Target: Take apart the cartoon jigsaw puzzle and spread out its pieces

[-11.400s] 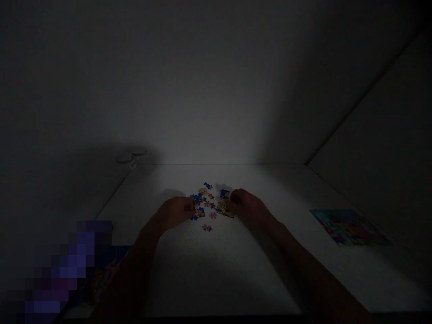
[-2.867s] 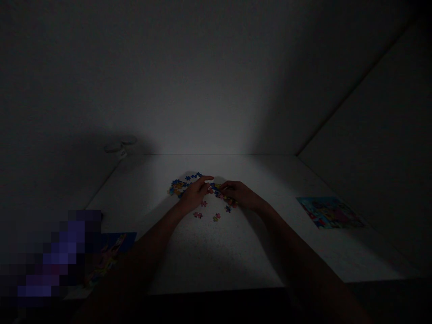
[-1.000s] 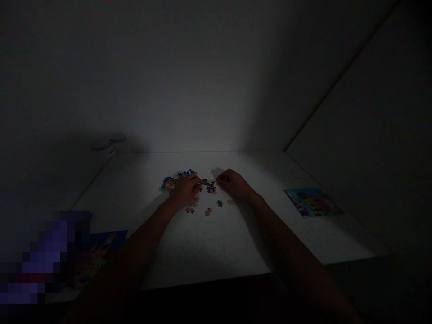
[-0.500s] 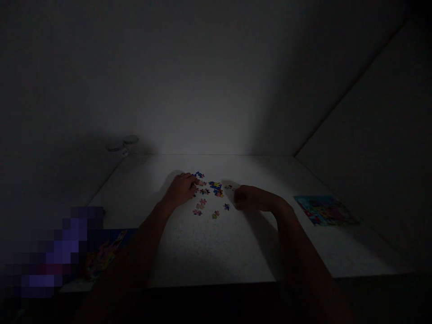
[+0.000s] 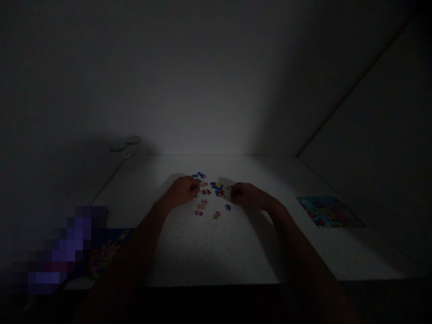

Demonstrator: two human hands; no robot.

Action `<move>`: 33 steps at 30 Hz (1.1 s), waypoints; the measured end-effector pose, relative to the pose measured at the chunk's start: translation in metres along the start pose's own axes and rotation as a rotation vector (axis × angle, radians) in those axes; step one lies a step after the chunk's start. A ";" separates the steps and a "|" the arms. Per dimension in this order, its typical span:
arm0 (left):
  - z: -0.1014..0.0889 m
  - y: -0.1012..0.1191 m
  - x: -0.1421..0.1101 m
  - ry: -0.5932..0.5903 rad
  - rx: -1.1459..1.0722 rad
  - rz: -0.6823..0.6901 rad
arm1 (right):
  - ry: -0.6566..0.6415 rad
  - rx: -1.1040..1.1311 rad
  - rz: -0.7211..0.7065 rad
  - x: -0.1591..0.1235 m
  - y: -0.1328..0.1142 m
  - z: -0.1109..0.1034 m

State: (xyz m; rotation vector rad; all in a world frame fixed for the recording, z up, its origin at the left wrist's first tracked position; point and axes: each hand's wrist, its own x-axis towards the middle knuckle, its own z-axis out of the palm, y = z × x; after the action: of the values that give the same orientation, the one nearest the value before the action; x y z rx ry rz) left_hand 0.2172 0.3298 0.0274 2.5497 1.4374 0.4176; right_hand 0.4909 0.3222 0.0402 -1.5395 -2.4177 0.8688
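- Farther apart than before, left hand (image 5: 183, 190) and right hand (image 5: 248, 195) flank puzzle pieces (image 5: 217, 185), mid-frame.
- Fingers curl on both; whether they grasp pieces, I cannot tell.
- Colourful sheet (image 5: 332, 212) lies right of centre.

Contents of both hands (image 5: 181, 191) too dark to tell, purple shape (image 5: 69, 247) pixelated
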 end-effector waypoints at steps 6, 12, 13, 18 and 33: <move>-0.008 0.015 -0.011 -0.156 -0.024 0.056 | -0.149 0.088 -0.089 0.003 0.013 0.006; -0.009 0.016 -0.013 -0.226 -0.046 0.071 | 0.047 0.224 -0.080 0.007 0.019 0.006; -0.009 0.015 -0.012 -0.228 -0.045 0.072 | 0.106 0.258 -0.052 0.008 0.020 0.006; -0.005 0.008 -0.009 -0.232 -0.035 0.066 | 0.400 0.204 -0.018 0.016 0.027 0.009; -0.011 0.005 -0.015 -0.199 -0.060 0.065 | 0.318 -0.273 -0.141 0.076 -0.053 0.055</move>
State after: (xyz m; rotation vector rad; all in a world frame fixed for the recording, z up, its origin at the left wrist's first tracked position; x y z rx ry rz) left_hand 0.2101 0.3142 0.0369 2.5147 1.2560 0.2051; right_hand 0.3913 0.3499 0.0104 -1.4359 -2.4394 0.2507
